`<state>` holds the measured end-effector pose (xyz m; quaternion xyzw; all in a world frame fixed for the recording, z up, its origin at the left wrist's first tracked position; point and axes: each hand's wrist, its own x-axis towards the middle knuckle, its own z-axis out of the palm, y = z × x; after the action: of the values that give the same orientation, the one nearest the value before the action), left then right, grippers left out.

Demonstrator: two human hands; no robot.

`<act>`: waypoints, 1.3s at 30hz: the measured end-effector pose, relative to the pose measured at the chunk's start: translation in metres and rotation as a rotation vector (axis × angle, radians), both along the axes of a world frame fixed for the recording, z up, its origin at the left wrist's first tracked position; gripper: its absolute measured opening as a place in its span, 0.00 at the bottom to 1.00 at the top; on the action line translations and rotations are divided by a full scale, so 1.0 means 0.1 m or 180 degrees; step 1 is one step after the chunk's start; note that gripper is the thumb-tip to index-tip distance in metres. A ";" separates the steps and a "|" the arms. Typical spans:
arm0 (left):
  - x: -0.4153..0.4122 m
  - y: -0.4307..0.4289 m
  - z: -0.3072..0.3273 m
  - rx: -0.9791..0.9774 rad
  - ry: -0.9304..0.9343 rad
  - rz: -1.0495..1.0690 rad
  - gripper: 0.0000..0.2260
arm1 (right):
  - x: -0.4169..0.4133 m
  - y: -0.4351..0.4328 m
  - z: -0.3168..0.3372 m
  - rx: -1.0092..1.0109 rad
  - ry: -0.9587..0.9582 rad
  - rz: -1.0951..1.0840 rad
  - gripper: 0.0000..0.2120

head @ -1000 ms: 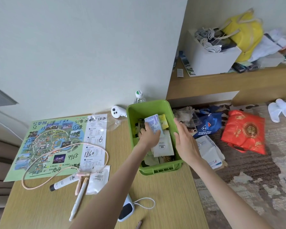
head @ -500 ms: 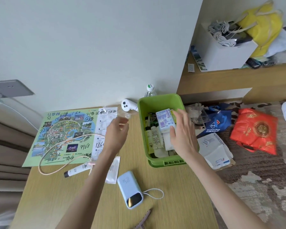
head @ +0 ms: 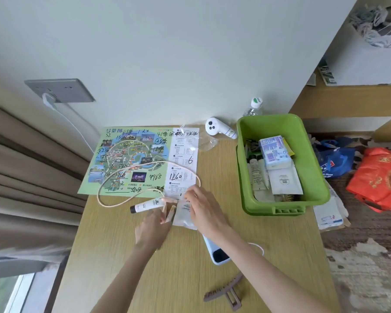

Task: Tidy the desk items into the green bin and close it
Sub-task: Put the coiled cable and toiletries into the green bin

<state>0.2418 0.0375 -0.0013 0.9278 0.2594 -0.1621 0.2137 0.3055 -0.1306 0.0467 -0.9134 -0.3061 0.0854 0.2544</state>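
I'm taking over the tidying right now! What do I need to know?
Left hand: open, fingers straight, next to the tube.
Right hand: on the sachet; I cannot tell if it grips.
Done: the tissue pack and some bottles are in the bin.
Left to do: the map, cable, tube, sachet, power bank, hair clip and controller lie on the desk. Bin them, then close the bin. No lid is in view.
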 end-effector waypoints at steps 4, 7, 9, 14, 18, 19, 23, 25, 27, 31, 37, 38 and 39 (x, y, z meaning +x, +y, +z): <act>-0.09 -0.01 -0.08 0.0388 -0.0017 -0.0472 0.12 | -0.10 0.16 -0.31 -0.0636 0.0244 0.0382 0.21; -0.13 0.03 -0.13 0.0723 -0.0033 -0.0978 0.20 | -0.08 0.21 -0.45 -0.1098 0.0255 0.0526 0.24; -0.15 0.04 -0.18 0.0910 -0.0027 -0.1209 0.24 | -0.03 0.22 -0.49 -0.1393 0.0189 0.0661 0.29; -0.23 0.02 -0.24 0.1084 0.0058 -0.1372 0.27 | 0.10 0.29 -0.48 -0.1932 -0.0088 0.0919 0.38; -0.20 0.09 -0.14 0.0478 0.0136 -0.1158 0.21 | 0.17 0.34 -0.42 -0.2122 -0.0244 0.1053 0.36; -0.19 0.14 -0.11 0.0133 0.0106 -0.1104 0.20 | 0.18 0.35 -0.41 -0.2155 -0.0307 0.1073 0.35; -0.16 0.41 0.06 -0.1263 0.0428 -0.0841 0.18 | 0.19 0.35 -0.38 -0.2217 -0.0592 0.1132 0.32; -0.12 0.58 0.14 -0.1683 0.0651 -0.0751 0.15 | 0.18 0.34 -0.36 -0.2154 -0.0703 0.1127 0.30; -0.08 0.71 0.21 -0.1903 0.0638 -0.0696 0.11 | 0.15 0.32 -0.36 -0.2079 -0.0714 0.1071 0.28; 0.01 0.81 0.26 -0.1772 0.0174 -0.0416 0.08 | 0.08 0.28 -0.39 -0.1767 -0.0331 0.0897 0.18; 0.15 0.83 0.02 -0.1096 -0.0316 0.0094 0.03 | 0.08 0.18 -0.29 -0.0490 0.0377 0.0022 0.14; 0.17 0.83 -0.01 -0.0806 -0.0339 0.0028 0.03 | 0.09 0.15 -0.29 -0.0291 0.0507 -0.0154 0.15; 0.19 0.84 -0.05 -0.0485 -0.0353 -0.0074 0.05 | 0.11 0.11 -0.29 -0.0095 0.0708 -0.0354 0.18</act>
<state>0.2609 0.1210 -0.0062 0.9193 0.2233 -0.1322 0.2958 0.3160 -0.1192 0.0180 -0.9175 -0.2236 0.1765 0.2775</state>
